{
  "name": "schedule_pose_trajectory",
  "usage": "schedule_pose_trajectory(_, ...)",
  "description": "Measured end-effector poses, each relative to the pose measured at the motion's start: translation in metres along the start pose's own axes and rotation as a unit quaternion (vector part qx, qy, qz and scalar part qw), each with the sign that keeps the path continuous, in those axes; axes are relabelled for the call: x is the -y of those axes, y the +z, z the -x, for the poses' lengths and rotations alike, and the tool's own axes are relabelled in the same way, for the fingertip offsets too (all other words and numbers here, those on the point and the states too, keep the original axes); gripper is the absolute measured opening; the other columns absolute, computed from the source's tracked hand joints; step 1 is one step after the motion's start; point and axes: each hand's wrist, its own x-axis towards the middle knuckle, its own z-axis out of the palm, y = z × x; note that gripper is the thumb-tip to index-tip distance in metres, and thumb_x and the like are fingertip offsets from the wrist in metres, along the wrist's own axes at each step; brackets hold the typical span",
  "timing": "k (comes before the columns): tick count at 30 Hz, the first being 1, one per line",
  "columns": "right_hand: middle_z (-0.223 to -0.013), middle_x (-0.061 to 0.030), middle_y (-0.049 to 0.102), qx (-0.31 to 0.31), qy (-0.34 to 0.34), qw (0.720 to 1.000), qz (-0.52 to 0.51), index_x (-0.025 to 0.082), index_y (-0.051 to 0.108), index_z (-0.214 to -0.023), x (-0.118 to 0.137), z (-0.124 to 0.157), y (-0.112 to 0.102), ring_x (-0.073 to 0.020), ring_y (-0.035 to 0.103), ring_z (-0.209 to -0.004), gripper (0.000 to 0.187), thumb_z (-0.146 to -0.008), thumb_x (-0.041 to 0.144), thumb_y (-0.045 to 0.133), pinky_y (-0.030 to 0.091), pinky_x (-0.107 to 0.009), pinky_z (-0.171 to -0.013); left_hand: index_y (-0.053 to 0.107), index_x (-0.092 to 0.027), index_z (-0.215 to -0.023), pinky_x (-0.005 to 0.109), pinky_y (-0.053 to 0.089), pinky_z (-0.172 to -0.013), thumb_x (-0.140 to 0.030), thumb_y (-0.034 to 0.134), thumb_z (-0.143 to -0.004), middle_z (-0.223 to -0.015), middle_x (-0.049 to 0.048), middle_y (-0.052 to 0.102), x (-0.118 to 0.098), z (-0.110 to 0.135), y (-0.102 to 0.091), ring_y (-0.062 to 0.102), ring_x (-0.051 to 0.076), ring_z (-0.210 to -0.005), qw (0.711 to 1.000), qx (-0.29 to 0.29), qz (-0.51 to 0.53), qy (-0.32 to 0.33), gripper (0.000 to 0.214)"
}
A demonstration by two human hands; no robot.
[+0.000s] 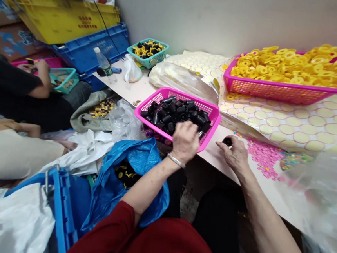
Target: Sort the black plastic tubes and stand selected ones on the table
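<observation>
My left hand (186, 140), with a silver bangle at the wrist, reaches over the near rim of a pink basket (153, 130). Its fingers curl down among many black plastic caps (170, 110); whatever they grip is hidden beneath them. To the right of that basket, my right hand (234, 152) is just above the white tabletop (213, 156). One black plastic cap (227, 141) is pinched between its thumb and fingers, round end showing. Small pink pieces (262, 155) lie spread on the table beside this hand.
A larger pink basket (278, 91) heaped with yellow rings (291, 68) stands at the back right. Farther left is a teal basket (150, 62) of black and yellow parts. A blue bag (97, 199) is by my left arm. Another person (19, 78) sits at the left.
</observation>
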Motion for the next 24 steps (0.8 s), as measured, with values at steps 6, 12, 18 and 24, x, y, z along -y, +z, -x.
schedule_pose_trajectory(6,-0.092,-0.0133,0.063,0.051,-0.071,0.995,0.055,0.017,0.063,-0.104,-0.013,-0.023,0.03,-0.027,0.055,-0.086,0.047,-0.082,0.057,0.055,0.045,-0.039,-0.075,0.067,-0.019,-0.095,0.043,0.045,-0.09,-0.028,0.064,-0.083,-0.113,0.0128,0.059,0.031,-0.056,-0.013,0.05,0.032,-0.11,0.97,0.107,-0.193,-0.096,0.016)
schedule_pose_trajectory(12,-0.105,-0.0156,0.063,-0.052,-0.06,0.997,0.015,0.015,0.058,-0.116,-0.033,-0.013,0.008,-0.023,0.056,-0.074,0.055,-0.081,0.058,0.056,0.049,-0.041,-0.069,0.069,-0.019,-0.09,0.043,0.046,-0.088,-0.032,0.071,-0.077,-0.115,0.0129,0.057,0.04,-0.067,-0.003,0.051,0.033,-0.111,0.967,0.141,-0.192,-0.093,0.018)
schedule_pose_trajectory(18,-0.112,-0.0214,0.063,-0.186,0.001,0.97,0.155,0.017,0.066,-0.094,-0.079,0.012,-0.031,-0.0379,0.054,-0.106,0.034,-0.081,0.048,0.058,0.041,-0.056,-0.091,0.073,-0.021,-0.105,0.04,0.049,-0.091,-0.011,0.056,-0.074,-0.104,0.0087,0.06,0.079,-0.074,-0.019,0.058,0.027,-0.101,0.976,0.153,-0.142,-0.058,0.036)
schedule_pose_trajectory(24,-0.121,-0.0294,0.056,-0.142,0.137,0.957,0.213,0.015,0.068,-0.093,-0.089,0.02,-0.031,-0.0492,0.045,-0.111,0.04,-0.076,0.051,0.062,0.036,-0.064,-0.082,0.073,-0.021,-0.107,0.041,0.047,-0.084,-0.013,0.058,-0.072,-0.109,0.0114,0.062,0.079,-0.079,-0.021,0.056,0.031,-0.104,0.951,0.208,-0.223,-0.047,0.039)
